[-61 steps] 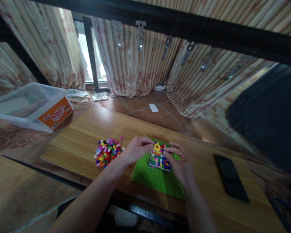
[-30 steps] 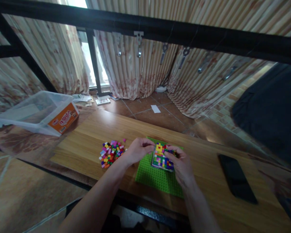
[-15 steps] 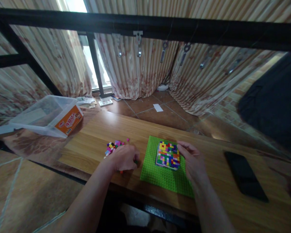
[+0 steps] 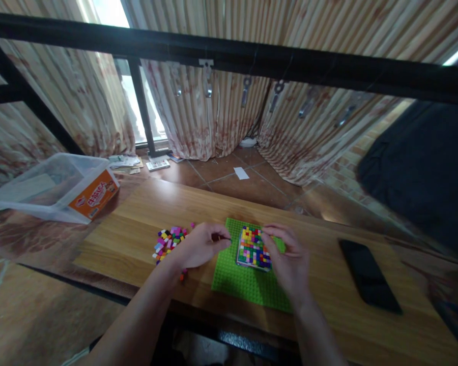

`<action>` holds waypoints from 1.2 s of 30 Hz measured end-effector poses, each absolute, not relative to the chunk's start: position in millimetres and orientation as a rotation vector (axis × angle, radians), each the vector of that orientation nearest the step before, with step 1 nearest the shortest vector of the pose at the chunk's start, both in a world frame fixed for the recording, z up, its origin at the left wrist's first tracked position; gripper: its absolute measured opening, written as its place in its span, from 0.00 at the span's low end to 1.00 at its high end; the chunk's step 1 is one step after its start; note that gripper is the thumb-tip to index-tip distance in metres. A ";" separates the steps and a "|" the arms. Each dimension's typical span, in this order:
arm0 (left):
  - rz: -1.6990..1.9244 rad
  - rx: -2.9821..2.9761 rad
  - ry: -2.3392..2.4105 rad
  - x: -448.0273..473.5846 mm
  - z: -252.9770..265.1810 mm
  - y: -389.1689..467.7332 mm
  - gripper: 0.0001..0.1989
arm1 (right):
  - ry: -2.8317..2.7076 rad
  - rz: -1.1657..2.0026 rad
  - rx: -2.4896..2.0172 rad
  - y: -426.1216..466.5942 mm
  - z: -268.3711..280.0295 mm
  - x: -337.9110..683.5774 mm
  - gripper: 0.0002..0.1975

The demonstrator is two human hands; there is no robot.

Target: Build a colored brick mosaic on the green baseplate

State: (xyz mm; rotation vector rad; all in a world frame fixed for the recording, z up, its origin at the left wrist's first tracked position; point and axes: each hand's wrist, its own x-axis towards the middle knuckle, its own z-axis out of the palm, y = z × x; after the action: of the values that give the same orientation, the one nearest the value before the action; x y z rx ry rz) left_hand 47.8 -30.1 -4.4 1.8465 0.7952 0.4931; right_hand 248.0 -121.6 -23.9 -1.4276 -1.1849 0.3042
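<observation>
The plate lies on the table in front of me. The bricks are heaped to the plate's left, partly hidden by my left hand, which comes between heap and plate. My right hand covers part of the plate's right side. The phone lies right of the plate, well apart. Farther off, the box stands to the plate's left, and past the plate a paper lies on the floor before the curtains.

Half a second ago my left hand was over the heap; now it is at the plate's left edge, its thumb and forefinger together, a dark speck at the tips too small to make out. My right thumb and forefinger, then beside the block, now reach over its right edge; I cannot tell if they grip anything.

The block sits on the plate's far half, studs up, sides roughly in line with the plate's, nearly square, so I cannot pick a long axis.
</observation>
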 end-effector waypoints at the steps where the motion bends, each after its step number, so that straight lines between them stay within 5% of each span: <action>1: 0.540 1.741 0.755 52.8 -5.2 -31.6 0.08 | -1.271 0.313 -1.405 -123.4 -20.7 243.6 0.04; 11: 0.551 1.093 0.612 80.9 -15.0 -44.2 0.17 | -1.508 0.278 -1.391 -126.2 -21.3 231.7 0.07; 36: 0.570 1.188 0.682 94.7 -14.6 -45.1 0.21 | -1.325 0.260 -1.478 -126.7 -26.2 246.8 0.07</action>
State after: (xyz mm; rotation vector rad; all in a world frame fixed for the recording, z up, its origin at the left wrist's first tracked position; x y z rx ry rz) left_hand 94.7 -45.1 -14.6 1.1880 0.6821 0.5704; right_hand 246.8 -126.7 -26.2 -1.4777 -1.3251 0.2601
